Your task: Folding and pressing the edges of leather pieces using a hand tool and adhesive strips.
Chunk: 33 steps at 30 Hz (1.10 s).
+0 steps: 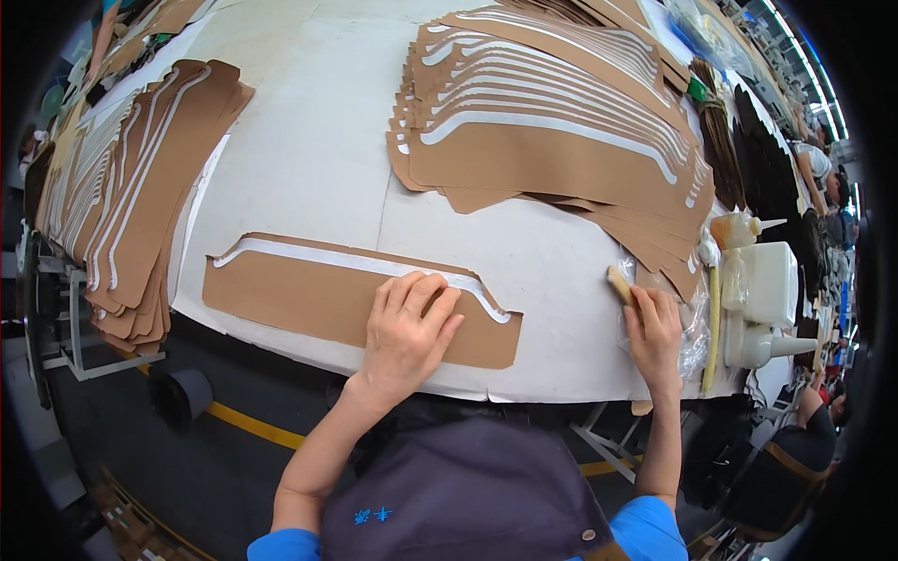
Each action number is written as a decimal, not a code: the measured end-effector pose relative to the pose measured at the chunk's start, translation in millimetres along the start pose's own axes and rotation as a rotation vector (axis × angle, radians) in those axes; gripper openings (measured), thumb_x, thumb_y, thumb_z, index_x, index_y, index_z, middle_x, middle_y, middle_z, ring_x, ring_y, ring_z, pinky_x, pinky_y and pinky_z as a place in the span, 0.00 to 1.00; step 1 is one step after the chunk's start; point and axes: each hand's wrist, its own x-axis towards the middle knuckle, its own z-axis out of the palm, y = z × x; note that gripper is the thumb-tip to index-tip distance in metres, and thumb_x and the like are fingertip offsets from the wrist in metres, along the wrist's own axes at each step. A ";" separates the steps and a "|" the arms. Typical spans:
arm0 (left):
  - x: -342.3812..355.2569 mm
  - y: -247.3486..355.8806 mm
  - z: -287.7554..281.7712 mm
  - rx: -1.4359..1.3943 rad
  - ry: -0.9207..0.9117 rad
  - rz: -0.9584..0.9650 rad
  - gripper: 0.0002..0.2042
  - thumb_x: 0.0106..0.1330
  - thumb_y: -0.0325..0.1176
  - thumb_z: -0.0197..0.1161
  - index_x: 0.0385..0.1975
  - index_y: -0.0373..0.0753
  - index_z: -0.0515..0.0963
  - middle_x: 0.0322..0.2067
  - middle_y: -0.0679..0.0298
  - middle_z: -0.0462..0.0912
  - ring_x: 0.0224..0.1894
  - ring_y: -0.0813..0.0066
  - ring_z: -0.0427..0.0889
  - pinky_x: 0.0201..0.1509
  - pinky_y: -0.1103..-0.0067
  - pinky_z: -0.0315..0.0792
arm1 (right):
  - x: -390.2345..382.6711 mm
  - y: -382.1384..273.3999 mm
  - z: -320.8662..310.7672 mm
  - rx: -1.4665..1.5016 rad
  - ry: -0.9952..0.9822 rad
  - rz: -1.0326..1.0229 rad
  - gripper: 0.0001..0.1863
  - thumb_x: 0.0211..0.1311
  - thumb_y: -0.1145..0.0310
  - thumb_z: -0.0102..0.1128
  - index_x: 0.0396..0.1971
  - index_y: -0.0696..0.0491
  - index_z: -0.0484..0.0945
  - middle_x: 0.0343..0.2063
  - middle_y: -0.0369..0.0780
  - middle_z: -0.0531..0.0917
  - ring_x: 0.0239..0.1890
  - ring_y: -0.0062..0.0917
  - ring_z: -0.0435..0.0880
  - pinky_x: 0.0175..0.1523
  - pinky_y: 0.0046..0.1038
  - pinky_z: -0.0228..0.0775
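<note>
My left hand point(408, 332) rests on a brown cut panel point(281, 290), its bent fingers spread a little and touching the white strip point(337, 257) along the panel’s upper side. The panel lies flat near the table’s front edge. At the right, my right hand point(657, 332) grips a pale tan flat tool point(621, 285), beside crumpled clear plastic point(694, 341).
Fanned stacks of brown panels lie at upper right point(552, 154) and far left point(150, 178) on the white table point(309, 122). A white container point(770, 283), glue bottles point(736, 231), a yellow stick point(714, 327) and dark bundles line the right. Co-workers point(795, 477) appear at the right.
</note>
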 end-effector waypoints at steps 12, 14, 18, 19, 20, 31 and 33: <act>-19.2 10.1 -5.8 0.033 -0.076 -0.022 0.14 0.63 0.31 0.74 0.47 0.38 0.82 0.50 0.61 0.79 0.56 0.56 0.77 0.61 0.62 0.70 | 72.3 -86.8 11.0 0.591 -0.496 -0.184 0.23 0.65 0.71 0.71 0.61 0.49 0.84 0.44 0.42 0.79 0.39 0.36 0.85 0.44 0.37 0.78; -23.2 15.0 -7.4 0.025 -0.066 -0.043 0.14 0.63 0.30 0.74 0.49 0.38 0.83 0.50 0.62 0.80 0.56 0.57 0.76 0.61 0.62 0.70 | 74.4 -86.0 17.2 0.559 -0.509 -0.290 0.23 0.65 0.70 0.72 0.60 0.49 0.85 0.45 0.42 0.79 0.40 0.36 0.85 0.44 0.38 0.78; -26.6 18.3 -2.4 0.038 -0.008 -0.025 0.17 0.63 0.28 0.73 0.53 0.41 0.87 0.50 0.64 0.80 0.56 0.59 0.76 0.62 0.62 0.69 | 77.6 -88.5 19.5 0.439 -0.487 -0.526 0.24 0.61 0.73 0.71 0.59 0.48 0.85 0.48 0.41 0.78 0.45 0.36 0.83 0.48 0.38 0.77; -27.6 18.2 -0.7 0.034 -0.010 -0.028 0.17 0.63 0.28 0.73 0.53 0.41 0.87 0.50 0.64 0.80 0.56 0.59 0.76 0.62 0.62 0.69 | 77.3 -89.2 20.8 0.439 -0.492 -0.524 0.24 0.61 0.73 0.71 0.59 0.48 0.85 0.48 0.41 0.78 0.45 0.36 0.83 0.48 0.38 0.77; -28.6 18.0 1.1 0.043 -0.015 -0.015 0.18 0.63 0.27 0.73 0.54 0.42 0.87 0.50 0.64 0.80 0.56 0.59 0.76 0.62 0.62 0.69 | 77.0 -90.3 22.5 0.388 -0.456 -0.589 0.26 0.58 0.74 0.70 0.59 0.49 0.84 0.49 0.41 0.79 0.48 0.35 0.82 0.50 0.38 0.75; -26.5 20.1 1.9 0.007 -0.041 -0.029 0.19 0.63 0.25 0.72 0.55 0.42 0.87 0.50 0.65 0.80 0.56 0.61 0.74 0.63 0.61 0.67 | 82.7 -104.9 24.4 0.192 -0.284 -0.794 0.27 0.52 0.72 0.67 0.56 0.58 0.80 0.52 0.39 0.77 0.50 0.32 0.77 0.55 0.38 0.68; -27.5 19.8 2.5 0.025 -0.032 -0.033 0.19 0.62 0.25 0.72 0.55 0.43 0.87 0.50 0.65 0.79 0.56 0.60 0.74 0.63 0.61 0.67 | 87.1 -105.3 26.5 0.198 -0.288 -0.813 0.26 0.54 0.71 0.66 0.56 0.59 0.80 0.52 0.39 0.77 0.50 0.32 0.77 0.55 0.38 0.67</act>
